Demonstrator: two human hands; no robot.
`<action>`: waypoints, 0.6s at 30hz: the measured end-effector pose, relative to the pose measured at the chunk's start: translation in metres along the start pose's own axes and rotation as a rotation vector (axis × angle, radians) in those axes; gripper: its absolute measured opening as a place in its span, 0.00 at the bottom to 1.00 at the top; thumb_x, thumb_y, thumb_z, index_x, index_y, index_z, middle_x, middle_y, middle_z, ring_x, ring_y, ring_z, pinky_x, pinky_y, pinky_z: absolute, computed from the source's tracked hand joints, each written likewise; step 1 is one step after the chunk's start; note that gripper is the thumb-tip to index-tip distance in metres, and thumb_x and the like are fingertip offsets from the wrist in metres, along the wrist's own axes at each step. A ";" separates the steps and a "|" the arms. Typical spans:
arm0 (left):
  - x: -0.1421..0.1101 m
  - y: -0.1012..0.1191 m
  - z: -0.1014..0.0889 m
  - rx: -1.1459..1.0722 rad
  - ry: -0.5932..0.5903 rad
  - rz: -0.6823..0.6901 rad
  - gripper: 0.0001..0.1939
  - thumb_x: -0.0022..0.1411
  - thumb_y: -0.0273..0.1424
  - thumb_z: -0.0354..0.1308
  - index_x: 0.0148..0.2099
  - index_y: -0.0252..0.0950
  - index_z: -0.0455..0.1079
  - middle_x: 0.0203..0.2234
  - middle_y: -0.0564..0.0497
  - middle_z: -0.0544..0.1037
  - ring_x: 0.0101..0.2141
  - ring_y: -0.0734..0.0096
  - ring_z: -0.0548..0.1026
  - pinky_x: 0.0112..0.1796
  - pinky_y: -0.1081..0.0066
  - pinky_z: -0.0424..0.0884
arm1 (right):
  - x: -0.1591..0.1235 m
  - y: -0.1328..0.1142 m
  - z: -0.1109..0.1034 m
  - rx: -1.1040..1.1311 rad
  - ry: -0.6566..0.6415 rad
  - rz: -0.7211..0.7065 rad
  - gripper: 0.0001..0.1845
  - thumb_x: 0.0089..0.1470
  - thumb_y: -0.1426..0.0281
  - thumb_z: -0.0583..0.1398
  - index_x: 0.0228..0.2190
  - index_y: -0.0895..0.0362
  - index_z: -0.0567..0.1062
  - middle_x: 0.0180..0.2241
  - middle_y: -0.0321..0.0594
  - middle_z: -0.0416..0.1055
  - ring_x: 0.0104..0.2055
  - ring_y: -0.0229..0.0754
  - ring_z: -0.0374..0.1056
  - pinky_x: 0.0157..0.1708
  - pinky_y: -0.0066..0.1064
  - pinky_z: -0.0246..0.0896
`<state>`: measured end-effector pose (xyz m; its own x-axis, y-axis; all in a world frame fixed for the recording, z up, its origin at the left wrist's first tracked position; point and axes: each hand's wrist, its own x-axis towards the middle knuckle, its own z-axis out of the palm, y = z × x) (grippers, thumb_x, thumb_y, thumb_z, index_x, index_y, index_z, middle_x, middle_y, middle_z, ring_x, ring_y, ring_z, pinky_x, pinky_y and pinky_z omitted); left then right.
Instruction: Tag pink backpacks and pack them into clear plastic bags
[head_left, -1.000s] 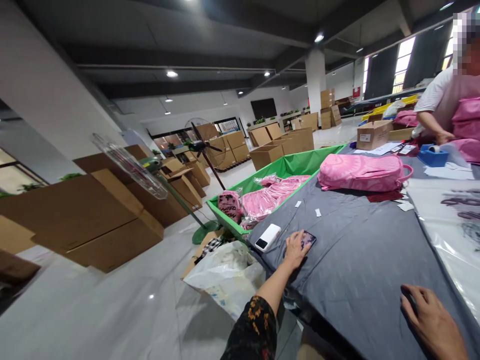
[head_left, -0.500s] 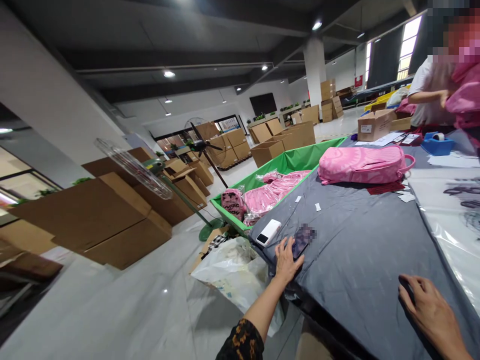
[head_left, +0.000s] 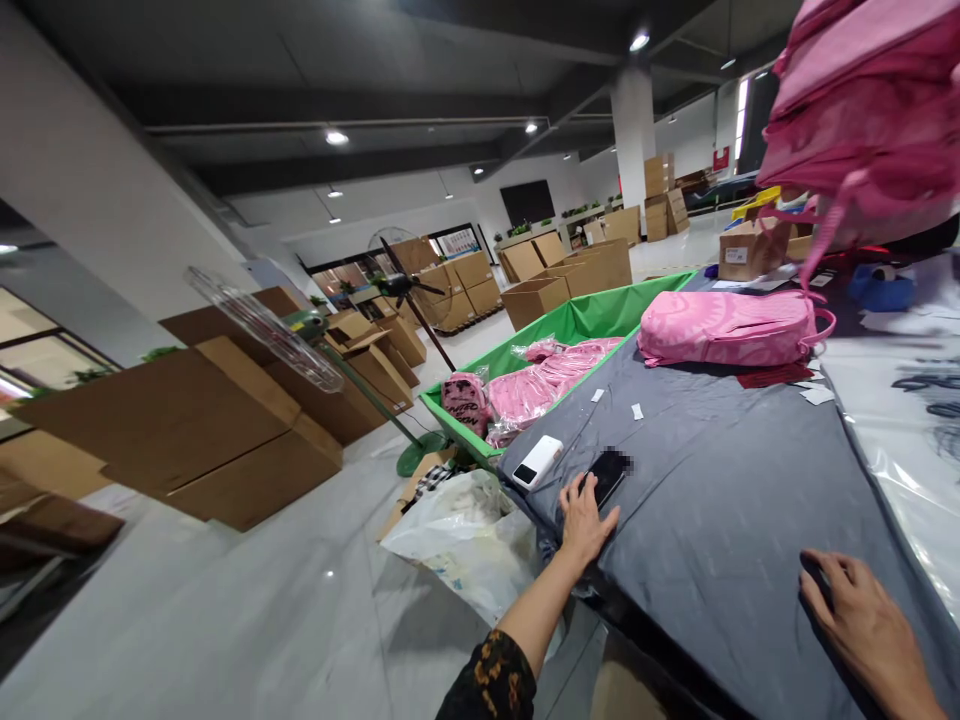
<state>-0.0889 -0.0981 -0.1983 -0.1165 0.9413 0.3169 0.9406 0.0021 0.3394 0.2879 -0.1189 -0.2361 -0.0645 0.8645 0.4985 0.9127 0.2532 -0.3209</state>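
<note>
My left hand (head_left: 587,525) lies at the table's near edge, fingers apart, with the fingertips at the lower end of a phone (head_left: 607,474). The phone rests flat, its screen dark. Just left of it lies a white power bank (head_left: 537,462) with a black display. At the lower right, my right hand (head_left: 862,610) rests on the grey table cover (head_left: 712,500), fingers curled around a small black object (head_left: 816,578) that is mostly hidden. Farther back, a pink backpack (head_left: 727,328) lies on its side on the table.
Beyond the table stands a green-lined bin (head_left: 600,317) of bagged pink goods. A pile of pink bags (head_left: 862,120) hangs in the air at upper right, covering the co-worker. A white plastic bag (head_left: 465,540), a fan (head_left: 270,325) and cardboard boxes (head_left: 225,430) stand left.
My left hand has drawn back from over the phone to its lower end. The phone's screen has gone dark. The co-worker's pink bags have come closer at upper right. My right hand stays put.
</note>
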 end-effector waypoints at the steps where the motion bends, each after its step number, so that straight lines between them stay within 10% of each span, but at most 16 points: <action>1: -0.003 0.002 0.001 -0.009 -0.008 0.012 0.33 0.60 0.36 0.63 0.65 0.33 0.61 0.60 0.40 0.72 0.64 0.49 0.62 0.63 0.44 0.55 | 0.000 0.000 0.000 0.001 -0.002 0.003 0.31 0.62 0.54 0.45 0.43 0.62 0.78 0.38 0.52 0.71 0.37 0.55 0.71 0.37 0.47 0.70; 18: -0.002 -0.017 -0.012 -0.013 0.039 -0.158 0.34 0.61 0.38 0.60 0.67 0.35 0.58 0.62 0.40 0.69 0.64 0.51 0.62 0.62 0.51 0.56 | 0.000 0.002 0.003 -0.004 0.002 -0.004 0.30 0.62 0.54 0.45 0.42 0.60 0.77 0.38 0.52 0.71 0.37 0.55 0.71 0.38 0.46 0.68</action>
<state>-0.1084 -0.1045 -0.1940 -0.2752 0.9159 0.2923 0.9055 0.1448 0.3988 0.2881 -0.1176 -0.2391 -0.0670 0.8629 0.5010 0.9141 0.2543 -0.3157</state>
